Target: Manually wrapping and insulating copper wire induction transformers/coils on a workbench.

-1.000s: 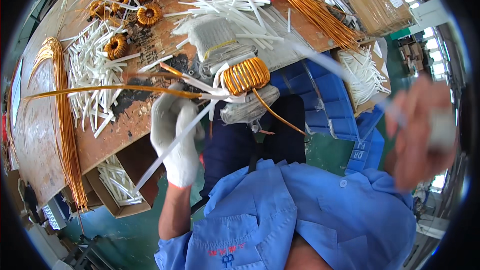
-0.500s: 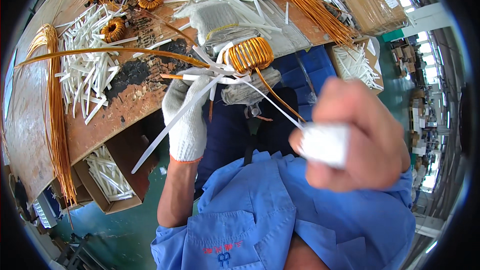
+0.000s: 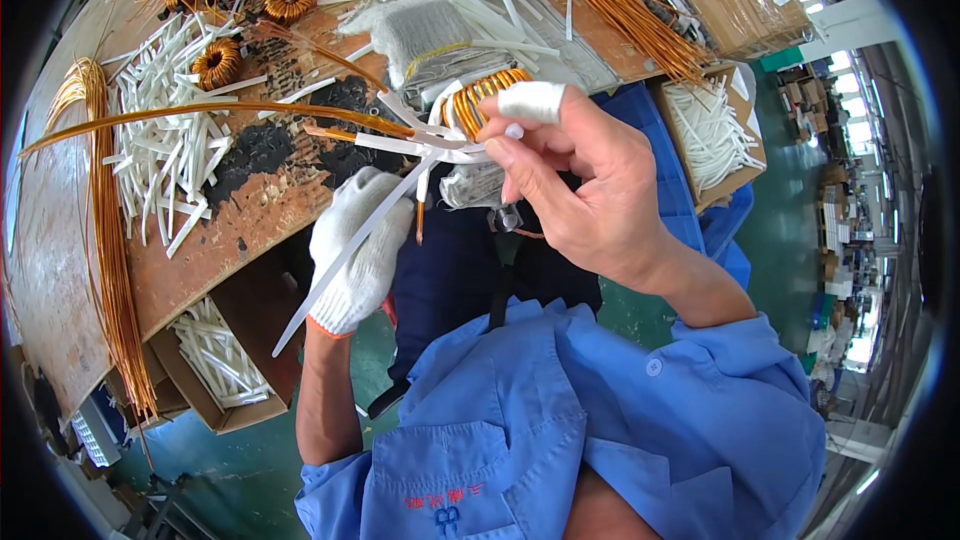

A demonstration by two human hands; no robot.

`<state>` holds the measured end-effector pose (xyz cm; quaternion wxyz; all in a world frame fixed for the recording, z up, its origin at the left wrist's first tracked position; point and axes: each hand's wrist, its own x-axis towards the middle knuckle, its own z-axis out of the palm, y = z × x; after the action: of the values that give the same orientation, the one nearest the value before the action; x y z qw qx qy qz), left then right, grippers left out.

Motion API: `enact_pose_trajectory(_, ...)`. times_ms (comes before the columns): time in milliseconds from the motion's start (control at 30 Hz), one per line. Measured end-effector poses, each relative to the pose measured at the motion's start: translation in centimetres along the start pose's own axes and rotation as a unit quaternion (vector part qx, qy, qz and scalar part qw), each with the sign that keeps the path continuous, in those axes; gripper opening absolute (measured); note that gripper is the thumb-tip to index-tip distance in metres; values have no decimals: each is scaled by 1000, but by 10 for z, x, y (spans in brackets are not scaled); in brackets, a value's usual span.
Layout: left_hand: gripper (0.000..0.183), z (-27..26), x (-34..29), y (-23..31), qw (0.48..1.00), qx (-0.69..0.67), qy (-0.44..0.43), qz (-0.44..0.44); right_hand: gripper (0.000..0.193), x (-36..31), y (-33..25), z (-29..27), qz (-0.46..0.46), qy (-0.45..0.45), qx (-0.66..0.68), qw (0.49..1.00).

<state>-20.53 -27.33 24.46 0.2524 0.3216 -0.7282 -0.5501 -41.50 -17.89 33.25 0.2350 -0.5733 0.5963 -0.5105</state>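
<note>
Some red lettering (image 3: 443,497), blue jacket (image 3: 610,370) | right hand (image 3: 590,185) pinching white tip (image 3: 514,130) | left hand (image 3: 376,265) grip unclear

Coil (image 3: 466,108): glossy copper-coloured metal wire, ridged
Wire bundle (image 3: 115,230): shiny metal strands, smooth
Strap (image 3: 345,268): translucent white plastic, smooth
Loose tubes (image 3: 165,125): white plastic-looking, mostly matt
Glove (image 3: 343,223): matt white knitted cloth
Finger wrap (image 3: 532,101): white, slightly shiny; cloth or tape, unclear
Pad (image 3: 425,28): grey fuzzy cloth
Bench (image 3: 245,240): worn, scuffed wood, rough blackened patches
Carton (image 3: 735,0): brown cardboard, glossy tape
Shirt (image 3: 490,370): matt blue woven cloth
Floor (image 3: 235,465): smooth green, glossy
</note>
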Motion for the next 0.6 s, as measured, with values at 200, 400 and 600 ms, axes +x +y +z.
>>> enact_pose_trajectory(200, 8, 15, -7, 11, 959, -9, 204, 194, 28, -9, 22, 13, -48, 71, 12, 996)
enact_pose_trajectory(400, 29, 34, -8, 31, 941, -35, 205, 268, 29, -16, 27, 23, -122, 117, -46, 985)
enact_pose_trajectory(600, 30, 24, -7, 38, 939, 73, 197, 271, 31, -18, 42, 25, -139, 115, -45, 982)
